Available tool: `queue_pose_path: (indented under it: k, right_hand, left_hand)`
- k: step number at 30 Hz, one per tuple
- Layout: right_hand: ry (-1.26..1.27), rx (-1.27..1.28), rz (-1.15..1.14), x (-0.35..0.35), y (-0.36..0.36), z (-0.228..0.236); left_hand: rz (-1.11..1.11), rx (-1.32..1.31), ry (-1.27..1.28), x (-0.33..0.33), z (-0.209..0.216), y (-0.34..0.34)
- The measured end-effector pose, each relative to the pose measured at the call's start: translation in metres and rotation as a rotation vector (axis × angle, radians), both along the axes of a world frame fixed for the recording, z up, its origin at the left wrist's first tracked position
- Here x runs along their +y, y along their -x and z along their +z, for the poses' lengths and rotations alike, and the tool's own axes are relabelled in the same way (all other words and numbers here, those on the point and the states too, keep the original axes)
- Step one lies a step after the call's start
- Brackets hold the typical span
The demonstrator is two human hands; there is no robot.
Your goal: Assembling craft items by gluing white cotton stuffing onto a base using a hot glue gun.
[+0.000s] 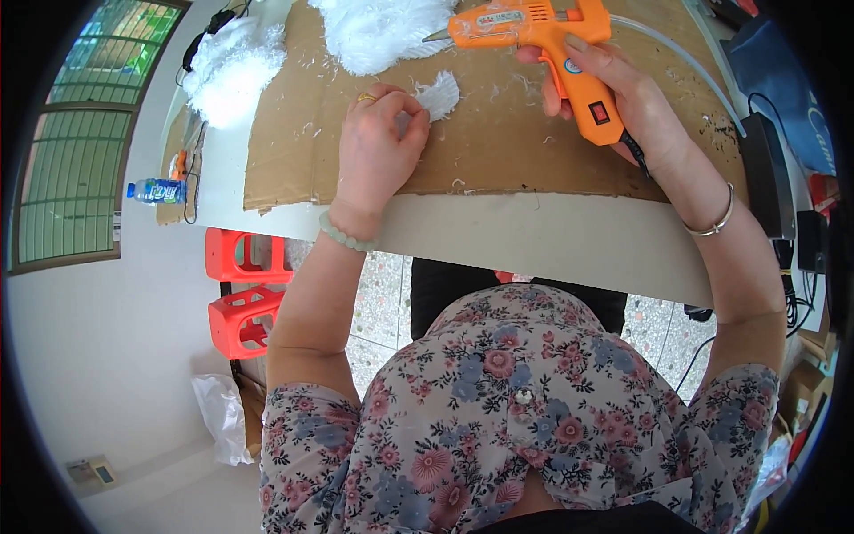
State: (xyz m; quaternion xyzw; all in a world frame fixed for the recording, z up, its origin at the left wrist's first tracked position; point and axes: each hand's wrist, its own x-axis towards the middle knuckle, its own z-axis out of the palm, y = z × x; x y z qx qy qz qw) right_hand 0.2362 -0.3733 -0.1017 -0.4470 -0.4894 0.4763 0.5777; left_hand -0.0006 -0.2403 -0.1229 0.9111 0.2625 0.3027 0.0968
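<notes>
While a cardboard sheet runs past the upper edge, the white fluffy piece on it is likewise cut off. An orange glue gun, above the sheet, is clasped by the right hand. The left hand, well apart, curls beside a small white tuft; fingertips hidden, pinching cannot be confirmed.

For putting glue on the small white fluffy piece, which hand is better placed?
Likely the right hand: it grips the orange plastic glue gun, metal tip pointing left, while the left hand is at the edge of the small white fluffy piece.
</notes>
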Motion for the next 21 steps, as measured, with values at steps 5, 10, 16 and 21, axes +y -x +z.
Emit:
queue_pose_path:
  k: [5,10,16,21]
  right_hand:
    - [0.007,-0.001,0.014,0.000,-0.001,0.000]
    - [0.025,0.032,0.010,-0.001,-0.002,0.001]
    - [0.036,-0.005,0.014,-0.002,-0.003,0.002]
    - [0.006,-0.042,-0.010,-0.001,-0.004,0.001]
  left_hand:
    - [0.074,0.026,0.094,0.003,-0.002,0.000]
    - [0.128,-0.050,0.111,0.001,0.005,-0.002]
    - [0.165,-0.049,0.097,-0.003,0.009,-0.004]
    - [-0.010,0.105,-0.356,-0.013,0.010,-0.014]
